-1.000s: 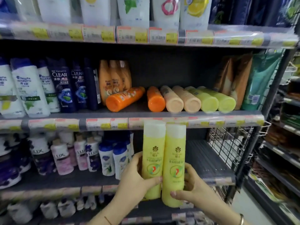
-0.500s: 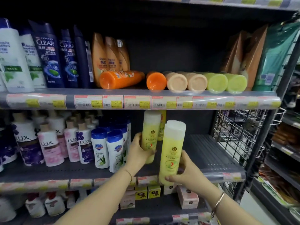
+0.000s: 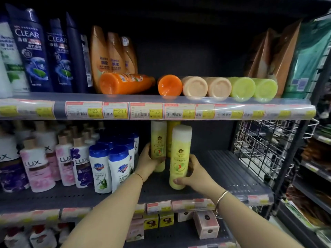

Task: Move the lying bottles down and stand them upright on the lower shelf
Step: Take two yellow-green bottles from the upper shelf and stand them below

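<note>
My left hand (image 3: 148, 159) grips a yellow bottle (image 3: 158, 140) held upright on the lower shelf (image 3: 232, 176). My right hand (image 3: 194, 176) grips a second yellow bottle (image 3: 180, 153), upright and nearer the front, its base at the shelf surface. Behind them stands a third yellow bottle (image 3: 171, 135), mostly hidden. On the upper shelf (image 3: 59, 108) several bottles lie on their sides: two orange (image 3: 123, 83) (image 3: 169, 85), two peach (image 3: 194, 88) (image 3: 218, 87) and two lime green (image 3: 242, 88) (image 3: 264, 90).
Blue-capped white bottles (image 3: 109, 169) and LUX bottles (image 3: 37, 169) crowd the lower shelf's left. Dark CLEAR bottles (image 3: 30, 51) and upright orange bottles (image 3: 100, 56) stand on the upper shelf; refill pouches (image 3: 279, 56) at its right. A wire basket (image 3: 263, 145) flanks the right.
Both hands carried the two yellow bottles from in front of the shelf edge down and back onto the lower shelf. The view has moved closer.
</note>
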A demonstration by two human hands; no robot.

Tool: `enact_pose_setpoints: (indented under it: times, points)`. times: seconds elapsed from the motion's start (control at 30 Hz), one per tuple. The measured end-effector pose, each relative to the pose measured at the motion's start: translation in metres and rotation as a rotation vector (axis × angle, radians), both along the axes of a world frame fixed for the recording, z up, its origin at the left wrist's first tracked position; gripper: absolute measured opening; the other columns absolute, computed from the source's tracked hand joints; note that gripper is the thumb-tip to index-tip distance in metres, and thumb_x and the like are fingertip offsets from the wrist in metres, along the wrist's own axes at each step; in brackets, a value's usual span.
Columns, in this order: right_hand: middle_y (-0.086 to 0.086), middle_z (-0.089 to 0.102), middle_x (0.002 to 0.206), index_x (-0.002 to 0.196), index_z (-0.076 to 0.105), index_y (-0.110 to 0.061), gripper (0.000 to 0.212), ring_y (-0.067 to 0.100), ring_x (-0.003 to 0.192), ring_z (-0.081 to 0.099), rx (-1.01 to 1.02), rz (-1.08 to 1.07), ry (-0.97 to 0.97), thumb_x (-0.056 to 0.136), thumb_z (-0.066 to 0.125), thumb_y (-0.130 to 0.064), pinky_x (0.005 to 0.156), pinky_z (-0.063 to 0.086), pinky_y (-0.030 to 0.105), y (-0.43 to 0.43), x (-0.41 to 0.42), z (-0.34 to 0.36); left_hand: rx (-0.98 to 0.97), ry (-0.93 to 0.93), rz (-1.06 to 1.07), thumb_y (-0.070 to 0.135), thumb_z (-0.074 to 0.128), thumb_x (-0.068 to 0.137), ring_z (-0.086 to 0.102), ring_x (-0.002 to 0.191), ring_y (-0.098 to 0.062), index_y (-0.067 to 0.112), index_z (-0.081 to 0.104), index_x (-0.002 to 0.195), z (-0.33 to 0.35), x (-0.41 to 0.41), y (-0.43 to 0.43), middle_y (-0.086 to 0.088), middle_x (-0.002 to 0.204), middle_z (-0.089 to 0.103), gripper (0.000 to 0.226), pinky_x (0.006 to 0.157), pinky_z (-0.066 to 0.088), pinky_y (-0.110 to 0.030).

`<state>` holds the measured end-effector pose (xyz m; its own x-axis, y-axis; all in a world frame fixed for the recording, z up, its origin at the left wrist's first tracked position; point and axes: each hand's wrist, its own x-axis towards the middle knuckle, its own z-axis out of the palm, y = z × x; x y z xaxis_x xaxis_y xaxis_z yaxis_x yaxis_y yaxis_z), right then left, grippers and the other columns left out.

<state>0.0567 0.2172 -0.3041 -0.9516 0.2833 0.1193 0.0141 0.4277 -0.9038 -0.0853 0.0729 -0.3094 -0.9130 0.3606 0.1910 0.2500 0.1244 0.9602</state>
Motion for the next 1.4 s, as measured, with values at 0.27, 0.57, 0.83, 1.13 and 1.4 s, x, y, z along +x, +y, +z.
enact_pose_setpoints:
  times: [0.27,0.57,0.83,1.13,1.4]
  points:
    - [-0.005,0.064,0.12,0.131,0.038,-0.027,0.088,0.012,0.112,0.061,-0.025,0.006,0.008,0.06,0.088,-0.012,0.097,0.052,0.036,-0.007,-0.038,-0.011,0.073,-0.003,-0.014,0.011,0.078,0.076,0.055,0.112,-0.013,0.025,0.04,0.14,0.0,-0.004,0.002,0.006,0.117,0.058,0.076,0.091,0.045,-0.03]
    - [-0.002,0.063,0.122,0.134,0.034,-0.03,0.092,0.014,0.114,0.06,-0.044,0.047,0.016,0.061,0.087,-0.012,0.098,0.052,0.036,-0.019,-0.062,-0.017,0.115,-0.018,0.077,0.003,0.069,0.081,0.057,0.111,-0.016,0.013,0.044,0.138,-0.011,-0.009,0.002,-0.004,0.122,0.06,0.063,0.091,0.046,-0.029]
    - [0.001,0.062,0.126,0.134,0.035,-0.022,0.087,0.014,0.117,0.059,-0.122,0.123,-0.047,0.065,0.085,-0.005,0.1,0.05,0.035,-0.017,-0.064,-0.018,0.108,0.022,0.099,0.011,0.069,0.081,0.06,0.114,-0.019,0.018,0.051,0.133,-0.015,-0.013,0.0,-0.004,0.124,0.063,0.055,0.101,0.049,-0.042]
    - [-0.003,0.06,0.126,0.133,0.036,-0.025,0.081,0.011,0.118,0.057,-0.15,0.19,-0.057,0.07,0.08,0.002,0.102,0.049,0.033,-0.018,-0.065,-0.02,0.097,-0.026,0.073,0.021,0.068,0.085,0.06,0.116,-0.018,0.024,0.05,0.134,-0.019,-0.017,-0.002,-0.002,0.127,0.063,0.052,0.101,0.049,-0.046]
    - [-0.003,0.061,0.129,0.126,0.041,-0.036,0.079,0.01,0.121,0.057,-0.163,0.199,-0.016,0.067,0.082,-0.003,0.105,0.047,0.038,-0.02,-0.068,-0.027,0.083,-0.089,0.042,0.025,0.064,0.088,0.06,0.115,-0.021,0.027,0.049,0.135,-0.012,-0.012,-0.005,-0.002,0.126,0.063,0.05,0.099,0.05,-0.047]
